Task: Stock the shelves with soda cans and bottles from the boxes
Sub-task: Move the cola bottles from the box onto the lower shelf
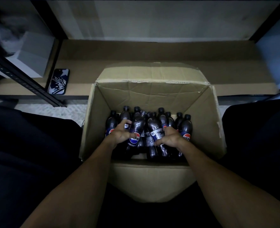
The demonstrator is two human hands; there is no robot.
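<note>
An open cardboard box (206,116) stands on the floor in front of me, with several dark Pepsi bottles packed in its bottom. Both my arms reach down into it. My left hand (119,132) grips a tilted Pepsi bottle (136,127) near its label, fingers curled round it. My right hand (169,137) grips a second tilted bottle (154,129) beside the first. More bottles (186,127) stand upright along the far and right sides. The low wooden shelf (152,53) lies beyond the box, with bare board behind it.
A phone (59,81) in a patterned case lies on the shelf at left, beside a black metal upright (29,84). A white box (32,58) sits on the neighbouring shelf at far left. My dark-clothed knees flank the box. Pale speckled floor (53,111) shows left of it.
</note>
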